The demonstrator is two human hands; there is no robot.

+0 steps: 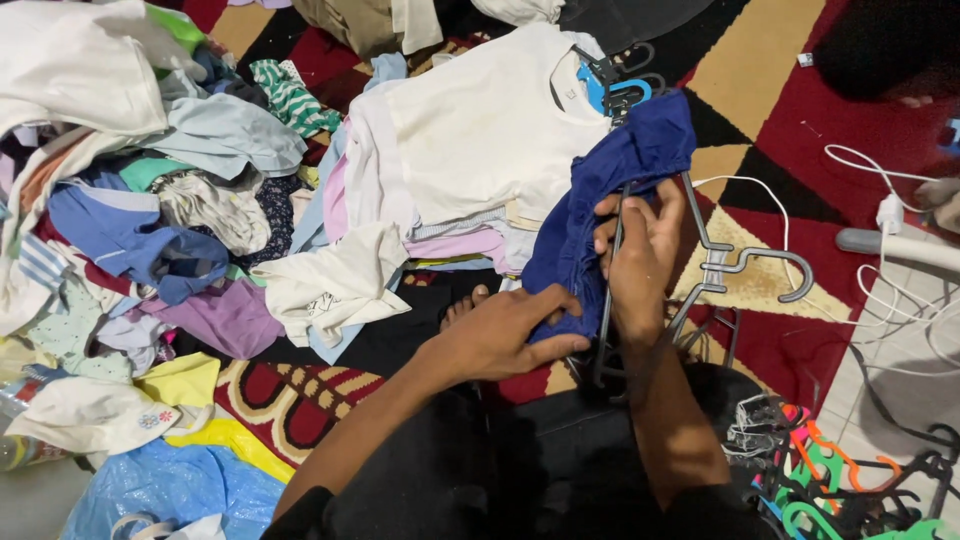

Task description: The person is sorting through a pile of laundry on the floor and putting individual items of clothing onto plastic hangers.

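Two hands are working on a blue garment (pixel 610 190) near the middle of the scene. The right hand (pixel 640 250) is closing around a grey hanger (pixel 740 262) together with the cloth's edge, fingers curled tight. The left hand (pixel 505 335) is pinching the garment's lower part. A white shirt (pixel 480 130) is lying just left of it on the patterned carpet (pixel 780 90), and a heap of clothes (pixel 130 200) is spreading at far left. Coloured hangers (pixel 840 480) are piling at near right.
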